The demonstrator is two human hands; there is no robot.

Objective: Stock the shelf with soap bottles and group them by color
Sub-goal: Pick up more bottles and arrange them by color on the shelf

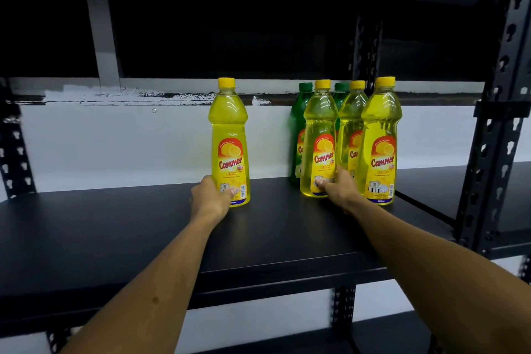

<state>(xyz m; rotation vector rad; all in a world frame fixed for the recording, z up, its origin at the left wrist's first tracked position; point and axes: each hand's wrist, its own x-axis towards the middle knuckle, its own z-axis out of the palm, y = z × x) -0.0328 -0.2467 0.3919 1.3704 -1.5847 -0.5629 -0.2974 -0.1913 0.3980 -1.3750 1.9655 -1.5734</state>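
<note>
1. L hand (211, 195) was clamped low on a lone yellow bottle (229, 142), thumb across the label front, fingers wrapped behind. Bottle stood upright mid-shelf, well apart from the cluster to the right.
2. R hand (340, 188) sat at the base of the front yellow bottle (319, 141) in the cluster; fingers were against its lower label, but whether they'd closed round it or just pressed on it I couldn't tell.
3. Cluster, right part of the black shelf (115, 224): 3 more yellows incl. the right yellow bottle (380, 141) & a back yellow bottle (352, 123), w/ 2 green bottles (297, 123) behind, near the wall. Colours were mixed front-to-back there.
4. Low grips prob. chosen because the bottles are tall & narrow; pushing near the base slides them w/o tipping.
5. Judgement: sorting step in hand, yellows being pulled left so greens keep their own spot. Lone yellow likely marked the start of the yellow group.
6. Risk: the packed bottles touch, so dragging one out could knock a neighbour.
</note>
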